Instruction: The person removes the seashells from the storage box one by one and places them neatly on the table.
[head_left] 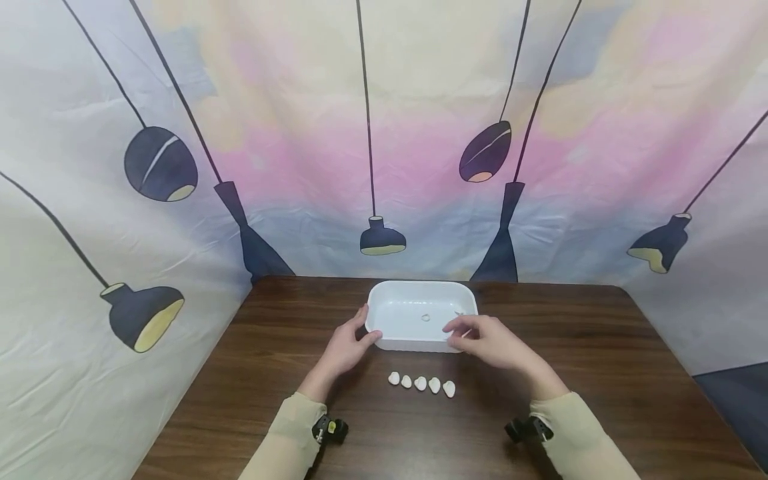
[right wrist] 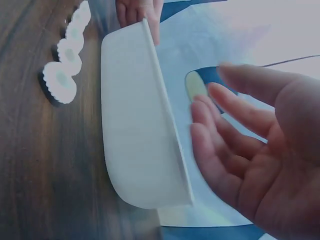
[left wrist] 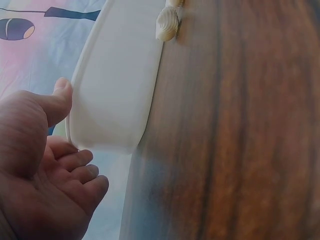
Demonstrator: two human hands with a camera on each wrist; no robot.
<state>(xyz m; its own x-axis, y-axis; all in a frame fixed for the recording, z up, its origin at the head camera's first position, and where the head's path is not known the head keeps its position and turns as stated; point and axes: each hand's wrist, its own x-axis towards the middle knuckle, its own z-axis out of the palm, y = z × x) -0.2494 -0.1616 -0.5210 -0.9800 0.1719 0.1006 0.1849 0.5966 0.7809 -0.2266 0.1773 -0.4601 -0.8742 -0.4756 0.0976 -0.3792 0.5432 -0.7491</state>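
A white rectangular plastic tub (head_left: 414, 345) with rounded corners stands toward the back of the table. My left hand (head_left: 345, 347) grips its left end, thumb on the near rim and fingers round the side. Over the tub's right front corner is my right hand (head_left: 489, 340), fingers loosely bent. In the right wrist view the thumb and fingertips (right wrist: 200, 102) are apart, with nothing seen between them. Inside the tub lie a small pale shell (head_left: 425, 317) and another small piece (head_left: 459, 313) beside the right fingers. Several white ribbed seashells (head_left: 421, 384) form a row in front of the tub.
The dark wood-grain table (head_left: 288, 320) ends at a hanging cloth (head_left: 420, 167) printed with lamps, close behind the tub. Each wrist wears a small black camera, one on the left (head_left: 330, 430) and one on the right (head_left: 528, 430).
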